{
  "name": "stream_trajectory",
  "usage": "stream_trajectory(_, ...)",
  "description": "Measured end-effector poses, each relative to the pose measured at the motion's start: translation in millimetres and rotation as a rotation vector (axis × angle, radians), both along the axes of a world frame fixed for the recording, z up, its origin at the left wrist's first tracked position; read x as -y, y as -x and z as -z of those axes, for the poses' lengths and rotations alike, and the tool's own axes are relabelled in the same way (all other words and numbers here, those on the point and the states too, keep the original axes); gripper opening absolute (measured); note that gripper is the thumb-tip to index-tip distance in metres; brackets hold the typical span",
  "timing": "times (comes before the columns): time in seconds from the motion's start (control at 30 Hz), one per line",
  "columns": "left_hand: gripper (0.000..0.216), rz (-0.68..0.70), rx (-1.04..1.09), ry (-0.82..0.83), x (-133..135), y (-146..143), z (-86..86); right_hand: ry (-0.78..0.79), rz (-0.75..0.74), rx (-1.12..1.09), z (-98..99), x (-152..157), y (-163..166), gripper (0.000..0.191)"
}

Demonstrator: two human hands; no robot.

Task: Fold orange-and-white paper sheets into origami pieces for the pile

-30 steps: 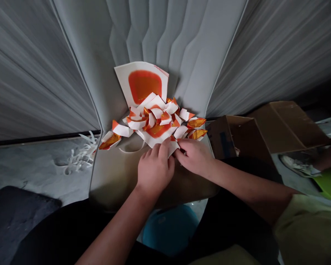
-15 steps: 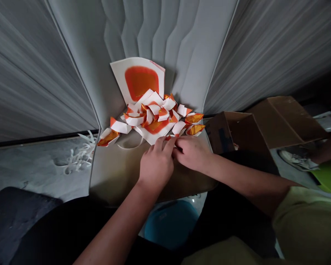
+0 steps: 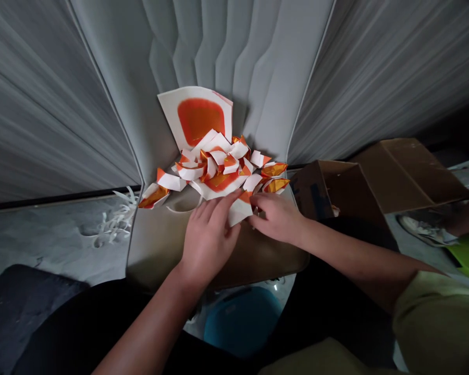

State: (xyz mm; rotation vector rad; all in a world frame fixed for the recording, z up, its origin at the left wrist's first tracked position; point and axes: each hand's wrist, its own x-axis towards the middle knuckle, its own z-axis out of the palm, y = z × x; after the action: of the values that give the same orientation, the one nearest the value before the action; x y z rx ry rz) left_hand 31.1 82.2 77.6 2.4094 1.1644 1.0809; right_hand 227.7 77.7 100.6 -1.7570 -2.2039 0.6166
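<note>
Between my two hands is a folded paper piece (image 3: 240, 209), white with an orange tip. My left hand (image 3: 211, 229) grips its left side, thumb below and fingers on top. On its right edge, my right hand (image 3: 275, 216) pinches it with curled fingers. Just beyond my fingers lies a pile of folded paper ingots (image 3: 219, 161), white outside with orange and gold inside. Loose ingots sit at the left (image 3: 155, 195) and right (image 3: 275, 185). A stack of flat white sheets (image 3: 201, 117) with an orange-gold patch leans behind the pile.
Everything lies on a grey padded chair (image 3: 160, 245). White paper strips (image 3: 117, 219) are heaped on the floor at left. Open cardboard boxes (image 3: 336, 182) stand at right, near another person's shoe (image 3: 426, 229). A blue stool (image 3: 242, 320) is below the chair's front edge.
My hands have moved slightly apart, the left one toward the left and down. More of the folded paper between them now shows.
</note>
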Motion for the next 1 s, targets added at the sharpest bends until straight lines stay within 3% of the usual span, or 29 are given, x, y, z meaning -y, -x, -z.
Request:
stream_trajectory(0.17,0.048,0.063,-0.105,-0.242,2,10,-6.4,0.229,-0.138,-0.285,4.6,3,-3,0.025)
stream_trajectory(0.3,0.052,0.114,-0.066,-0.327,5,12,-6.0,0.61,0.051,-0.824,10.1,7,-1,0.033)
stream_trajectory(0.37,0.049,0.142,-0.051,-0.373,7,12,-5.1,0.807,0.155,-1.026,10.7,11,1,0.028)
stream_trajectory(0.5,0.046,0.212,-0.082,-0.432,12,11,-1.8,1.036,0.058,-1.201,5.6,21,2,0.04)
stream_trajectory(0.67,0.06,0.032,-0.074,-0.426,15,7,4.3,1.014,0.175,-1.271,8.8,23,1,0.035)
stream_trajectory(0.83,0.083,-0.049,-0.071,-0.39,9,5,8.2,0.851,0.239,-1.36,19.4,15,-3,0.033)
stream_trajectory(0.93,0.081,-0.063,-0.031,-0.247,3,4,10.3,0.745,0.257,-1.367,18.2,9,-8,0.03)
stream_trajectory(1.0,0.068,-0.089,0.089,-0.024,-1,3,10.9,0.659,0.241,-1.345,16.7,5,-10,0.03)
